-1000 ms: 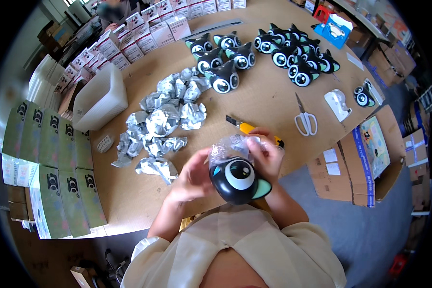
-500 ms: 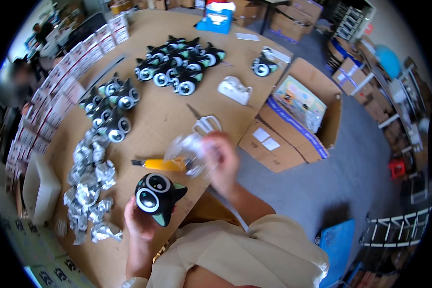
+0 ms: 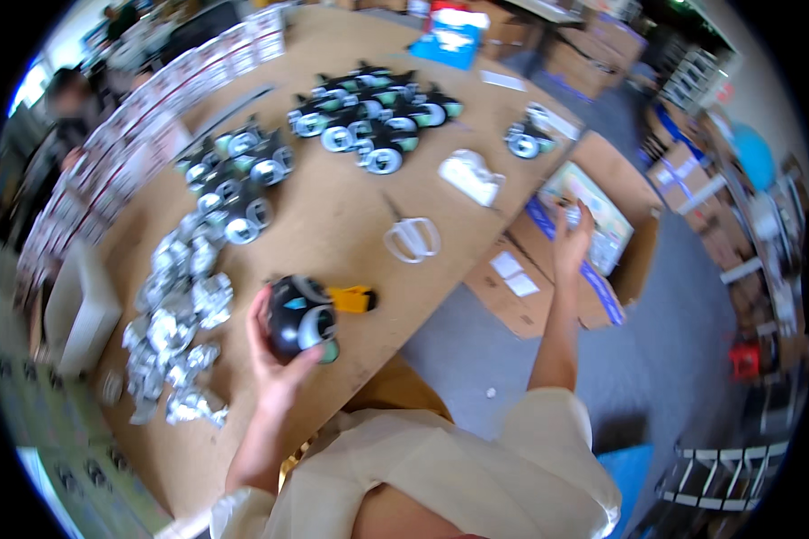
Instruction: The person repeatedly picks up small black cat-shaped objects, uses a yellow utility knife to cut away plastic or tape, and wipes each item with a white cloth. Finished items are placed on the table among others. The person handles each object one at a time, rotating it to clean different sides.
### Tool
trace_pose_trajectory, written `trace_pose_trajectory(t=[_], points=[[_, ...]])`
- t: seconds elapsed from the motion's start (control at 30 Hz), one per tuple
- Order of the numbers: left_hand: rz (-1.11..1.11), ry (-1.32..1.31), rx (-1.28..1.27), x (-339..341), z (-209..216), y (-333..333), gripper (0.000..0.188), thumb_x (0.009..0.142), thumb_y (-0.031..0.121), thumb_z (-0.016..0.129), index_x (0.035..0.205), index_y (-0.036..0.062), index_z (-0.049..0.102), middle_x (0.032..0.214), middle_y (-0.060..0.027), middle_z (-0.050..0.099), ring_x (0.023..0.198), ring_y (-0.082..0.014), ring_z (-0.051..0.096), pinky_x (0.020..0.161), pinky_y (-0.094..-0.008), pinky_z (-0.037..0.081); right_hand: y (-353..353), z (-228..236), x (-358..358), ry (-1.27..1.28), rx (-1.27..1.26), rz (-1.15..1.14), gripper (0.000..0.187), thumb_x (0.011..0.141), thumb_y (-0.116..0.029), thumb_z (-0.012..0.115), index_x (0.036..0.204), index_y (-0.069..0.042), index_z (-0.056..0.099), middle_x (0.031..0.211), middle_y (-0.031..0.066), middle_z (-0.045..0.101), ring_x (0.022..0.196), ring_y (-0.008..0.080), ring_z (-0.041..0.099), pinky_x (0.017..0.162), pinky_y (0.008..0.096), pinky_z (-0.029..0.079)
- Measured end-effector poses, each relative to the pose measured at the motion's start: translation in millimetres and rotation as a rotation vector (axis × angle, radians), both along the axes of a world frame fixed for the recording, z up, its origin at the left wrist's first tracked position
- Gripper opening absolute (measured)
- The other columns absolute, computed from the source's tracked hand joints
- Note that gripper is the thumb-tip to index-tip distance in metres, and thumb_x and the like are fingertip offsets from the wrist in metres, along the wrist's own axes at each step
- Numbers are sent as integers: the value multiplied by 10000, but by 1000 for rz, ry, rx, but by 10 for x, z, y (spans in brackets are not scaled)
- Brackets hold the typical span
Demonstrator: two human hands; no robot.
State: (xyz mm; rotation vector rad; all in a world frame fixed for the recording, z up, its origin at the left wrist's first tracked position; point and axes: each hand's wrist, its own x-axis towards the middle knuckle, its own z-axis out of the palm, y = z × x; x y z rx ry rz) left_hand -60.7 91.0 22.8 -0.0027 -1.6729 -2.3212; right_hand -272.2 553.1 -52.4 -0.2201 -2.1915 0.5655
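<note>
My left hand (image 3: 274, 364) grips a black, cat-eared figure (image 3: 298, 314) with big white-ringed eyes and pale green ear linings, held over the near table edge. My right hand (image 3: 571, 242) reaches over an open cardboard box (image 3: 634, 260) on the right. Between its fingers shows a small crumpled bit of clear plastic wrap (image 3: 573, 216), mostly hidden. Just past the figure lies a yellow utility knife (image 3: 352, 299), partly covered by it. White-handled scissors (image 3: 413, 240) rest farther in on the table.
More black figures stand grouped at the back (image 3: 368, 117) and left (image 3: 238, 184). Crumpled silver wrappers (image 3: 175, 328) cover the left side. A white tape dispenser (image 3: 472, 177) sits near the right edge. White cartons (image 3: 144, 121) line the far left. A plastic bin (image 3: 81, 310) stands at left.
My right hand has moved from above the table rightward over the cardboard box, with the plastic wrap. The figure in my left hand has turned and risen slightly. The view has shifted.
</note>
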Motion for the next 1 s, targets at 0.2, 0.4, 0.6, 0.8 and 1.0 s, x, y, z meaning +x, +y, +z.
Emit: trace_pose_trajectory(t=[0.2,0.4,0.6,0.8,1.0], points=[[502,334,-747,-21,-38,-13,1025,531,86,915,1358,158,313,1373,-144,274,1313,-311,337,1100,-432,312,-2589,716,1390,-276,-913,1440,740,839,-153,735,1436,-39,312,1428,146,407,1323,280,442,1065,402,390],[545,553,-861,-5,-74,-65,1019,607,66,837,1426,142,236,1405,-174,234,1369,-404,291,1107,-518,304,-3423,796,1642,-448,-1083,1531,975,748,-139,827,1474,34,201,1380,181,383,1289,251,421,1071,370,362],[7,63,-97,292,123,-474,1207,636,106,889,1519,77,67,1451,-159,328,1339,-279,392,1107,-415,348,-3585,802,1591,-221,-452,1544,855,702,-146,829,1400,5,359,1291,199,470,1228,325,471,1006,412,408],[-28,-66,-354,485,31,-789,1237,569,127,934,1518,48,145,1442,-128,367,1334,-235,405,1121,-369,316,-3774,722,1719,-357,-387,1652,857,652,-162,856,1343,-10,372,1326,205,458,1205,386,479,1012,433,407],[-242,-43,-547,805,-191,-999,830,705,89,856,1397,79,397,1402,-137,436,1295,-227,448,1066,-356,373,-3777,558,1904,-647,-321,1710,803,657,-169,856,1303,-22,401,1258,203,512,1144,361,556,941,418,469]])
